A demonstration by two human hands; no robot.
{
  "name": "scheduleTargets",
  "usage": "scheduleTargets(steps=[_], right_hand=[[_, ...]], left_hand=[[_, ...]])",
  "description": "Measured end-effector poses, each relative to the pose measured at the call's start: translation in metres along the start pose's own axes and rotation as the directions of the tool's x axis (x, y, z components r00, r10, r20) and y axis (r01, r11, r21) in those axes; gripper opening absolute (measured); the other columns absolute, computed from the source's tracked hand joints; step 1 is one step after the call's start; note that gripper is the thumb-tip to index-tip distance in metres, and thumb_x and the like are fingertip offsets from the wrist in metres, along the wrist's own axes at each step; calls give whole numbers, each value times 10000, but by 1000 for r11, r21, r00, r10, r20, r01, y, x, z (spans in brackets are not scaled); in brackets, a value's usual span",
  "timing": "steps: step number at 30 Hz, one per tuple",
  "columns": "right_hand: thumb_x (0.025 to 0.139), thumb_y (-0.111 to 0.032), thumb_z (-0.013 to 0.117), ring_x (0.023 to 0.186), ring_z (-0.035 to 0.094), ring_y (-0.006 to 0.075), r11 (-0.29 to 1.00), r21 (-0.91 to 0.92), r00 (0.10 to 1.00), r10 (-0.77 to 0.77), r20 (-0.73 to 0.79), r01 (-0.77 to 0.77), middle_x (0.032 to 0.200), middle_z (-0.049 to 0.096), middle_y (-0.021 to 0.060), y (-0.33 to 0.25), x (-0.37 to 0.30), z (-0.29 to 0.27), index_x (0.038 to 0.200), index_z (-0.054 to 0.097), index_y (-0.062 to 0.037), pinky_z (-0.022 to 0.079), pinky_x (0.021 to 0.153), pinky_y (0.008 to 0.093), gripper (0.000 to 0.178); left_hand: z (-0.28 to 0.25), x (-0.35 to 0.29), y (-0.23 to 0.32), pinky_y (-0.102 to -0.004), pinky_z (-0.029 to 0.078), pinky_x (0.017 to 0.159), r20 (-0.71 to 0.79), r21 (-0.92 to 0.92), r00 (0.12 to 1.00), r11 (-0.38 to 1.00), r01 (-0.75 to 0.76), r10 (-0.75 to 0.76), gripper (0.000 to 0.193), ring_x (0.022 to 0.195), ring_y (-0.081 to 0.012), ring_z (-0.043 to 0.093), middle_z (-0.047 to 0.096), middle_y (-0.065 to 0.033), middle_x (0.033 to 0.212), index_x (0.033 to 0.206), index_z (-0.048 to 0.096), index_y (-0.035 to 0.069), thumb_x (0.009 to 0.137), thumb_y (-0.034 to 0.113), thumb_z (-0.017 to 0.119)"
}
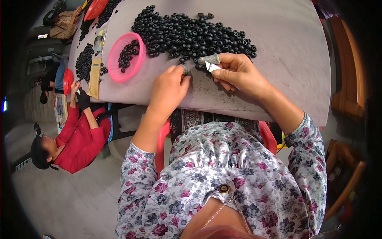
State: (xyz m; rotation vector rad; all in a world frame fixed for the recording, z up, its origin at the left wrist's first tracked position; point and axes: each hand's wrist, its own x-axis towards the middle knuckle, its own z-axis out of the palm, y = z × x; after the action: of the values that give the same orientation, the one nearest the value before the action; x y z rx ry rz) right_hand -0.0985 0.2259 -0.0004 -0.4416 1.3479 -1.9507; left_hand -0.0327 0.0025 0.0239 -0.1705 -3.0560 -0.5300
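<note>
Dark, round parts with a hole in the top, like small rubber caps, form a wide pile on the table, just beyond my hands. My left hand is curled closed at the near edge of the pile, with a grey cover on a fingertip. Whatever its fingers pinch is hidden. Between the thumb and fingers of my right hand is a small white pointed piece, perhaps a blade. A grey finger cover sits on my right index finger. Both hands are close together, apart from each other.
A pink plastic basket with some black parts stands left of the pile. Beyond it lie a smaller pile and a tan packet. A co-worker in red sits at the left table edge, near a red basket. Dark crumbs dot the grey tabletop.
</note>
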Motion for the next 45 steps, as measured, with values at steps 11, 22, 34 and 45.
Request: scheduleTargets(steps=[11, 22, 34, 45], right_hand=[[938, -78, 634, 568, 496, 44, 997, -54, 992, -56, 113, 63, 751, 573, -16, -2, -4, 2, 1406, 508, -31, 396, 494, 201, 487], [928, -89, 660, 596, 506, 53, 995, -74, 983, -52, 174, 66, 795, 629, 10, -2, -8, 5, 1371, 512, 8, 429, 543, 210, 477], [924, -100, 665, 562, 492, 37, 1000, 13, 976, 12, 219, -15, 831, 658, 3, -2, -9, 2, 1312, 580, -1, 379, 486, 183, 409], [920, -58, 657, 527, 493, 35, 999, 30, 971, 7, 240, -15, 794, 658, 20, -2, -8, 0, 1179, 636, 25, 350, 454, 189, 273]], left_hand=[[8, 0, -3, -256, 451, 569, 288, -931, 908, 133, 340, -304, 168, 628, -131, 557, 631, -42, 787, 874, 626, 38, 936, 183, 684], [14, -11, 33, -245, 432, 586, 596, -649, 798, -637, 417, -84, 200, 644, -97, 531, 602, -10, 808, 908, 622, 61, 967, 251, 643], [21, -19, 27, -252, 421, 593, 604, -532, 795, -713, 457, 59, 199, 637, -103, 506, 551, -5, 776, 1016, 597, 49, 984, 245, 608], [23, -22, 31, -257, 419, 608, 577, -521, 814, -739, 427, 64, 270, 653, -115, 504, 544, -10, 779, 1099, 593, -3, 992, 246, 589]])
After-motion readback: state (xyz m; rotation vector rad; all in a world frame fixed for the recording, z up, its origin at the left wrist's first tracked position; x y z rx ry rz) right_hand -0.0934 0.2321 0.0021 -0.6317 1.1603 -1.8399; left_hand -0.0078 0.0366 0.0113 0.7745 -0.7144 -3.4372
